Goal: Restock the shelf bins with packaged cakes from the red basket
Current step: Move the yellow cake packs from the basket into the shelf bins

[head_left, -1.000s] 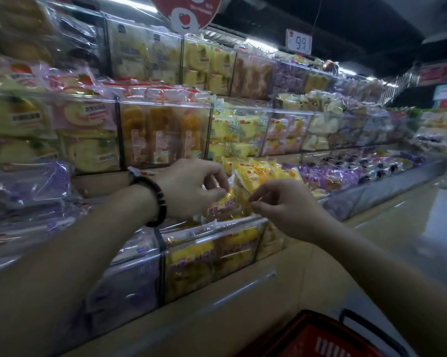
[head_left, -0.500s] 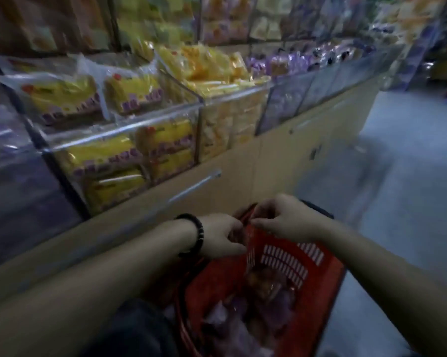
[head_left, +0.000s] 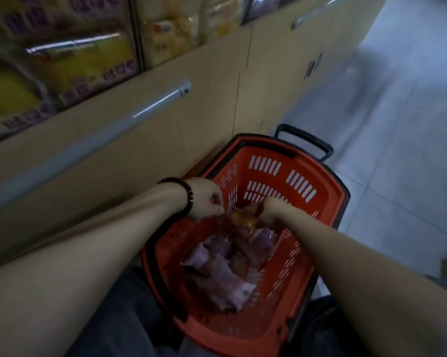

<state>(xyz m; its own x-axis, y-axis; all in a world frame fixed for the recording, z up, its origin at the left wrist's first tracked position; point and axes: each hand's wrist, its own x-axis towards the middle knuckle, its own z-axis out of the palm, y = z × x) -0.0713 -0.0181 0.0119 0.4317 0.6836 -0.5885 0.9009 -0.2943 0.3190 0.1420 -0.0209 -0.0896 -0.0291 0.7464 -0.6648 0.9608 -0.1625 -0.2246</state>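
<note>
The red basket (head_left: 320, 191) stands on the floor in front of my legs, holding several purple and reddish packaged cakes (head_left: 217, 269). Both hands are down inside it. My left hand (head_left: 207, 199), a dark bead bracelet on its wrist, pinches the edge of a clear packet with an orange cake (head_left: 243, 219) at the top of the pile. My right hand (head_left: 271, 208) grips the same packet from the other side, fingers hidden among the wrappers. Shelf bins with yellow cake packets (head_left: 83, 65) run along the upper left.
A beige cabinet front (head_left: 212, 104) with a long metal rail (head_left: 155, 101) stands below the bins, close to the basket's left side. The basket's black handle (head_left: 304, 140) sticks out at its far end. Grey tiled aisle floor (head_left: 397, 124) lies to the right.
My view dropped from the shelf bins to the basket. Both hands came down from the yellow packets, passed the basket rim and now hold a packet inside it.
</note>
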